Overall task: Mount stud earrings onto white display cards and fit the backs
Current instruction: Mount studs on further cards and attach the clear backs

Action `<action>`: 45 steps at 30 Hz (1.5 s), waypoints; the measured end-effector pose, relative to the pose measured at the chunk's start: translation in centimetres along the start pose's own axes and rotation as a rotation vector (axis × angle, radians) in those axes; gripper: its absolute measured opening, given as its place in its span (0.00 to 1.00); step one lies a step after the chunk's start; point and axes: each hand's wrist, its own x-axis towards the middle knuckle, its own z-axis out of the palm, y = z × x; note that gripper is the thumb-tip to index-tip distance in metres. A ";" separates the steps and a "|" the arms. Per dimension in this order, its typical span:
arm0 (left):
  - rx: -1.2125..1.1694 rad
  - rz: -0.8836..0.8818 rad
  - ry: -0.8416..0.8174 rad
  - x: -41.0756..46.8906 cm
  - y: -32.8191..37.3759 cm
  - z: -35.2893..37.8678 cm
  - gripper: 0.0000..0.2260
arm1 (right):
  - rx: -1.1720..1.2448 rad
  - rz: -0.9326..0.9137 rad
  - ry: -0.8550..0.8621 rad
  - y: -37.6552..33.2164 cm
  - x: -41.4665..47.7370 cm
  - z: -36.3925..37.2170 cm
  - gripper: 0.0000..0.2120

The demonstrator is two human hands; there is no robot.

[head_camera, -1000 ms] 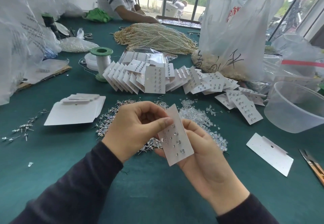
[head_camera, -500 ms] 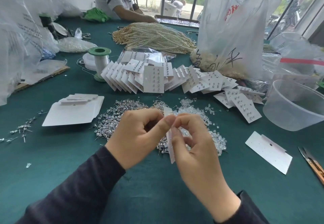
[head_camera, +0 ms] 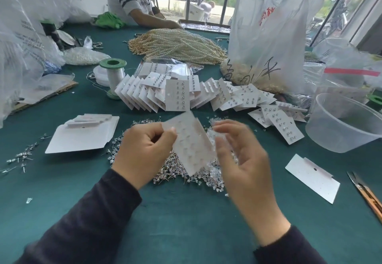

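Pinching the upper left corner of a white display card, the left hand holds it tilted above the heap of loose stud earrings on the green desk. The card's long axis runs from upper left down to lower right, and the side facing the camera is blurred, so I cannot tell whether the bumps on it are stud heads or fitted backs. The right hand sits just right of the card with fingers loosely spread and curled, apparently holding nothing, though blur hides the fingertips. Clear backs lie scattered directly beneath and behind that hand, so it is the nearer one for fetching the next back. Finished cards fan out farther back, and a blank card lies well off to the right.
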 end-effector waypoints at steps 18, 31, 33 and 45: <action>0.032 -0.123 0.178 0.3 -0.8 -0.2 0.19 | -0.619 0.143 -0.204 3.7 2.5 -1.6 0.11; 0.124 -0.080 0.138 0.1 -0.4 -0.2 0.17 | -0.658 0.145 -0.320 3.8 2.7 -1.6 0.02; 0.126 -0.087 0.133 0.1 -0.5 -0.2 0.17 | -0.634 0.139 -0.266 3.6 2.7 -1.7 0.02; 0.150 -0.103 0.108 0.0 -0.4 0.0 0.17 | -0.680 0.111 -0.179 4.0 2.8 -2.2 0.09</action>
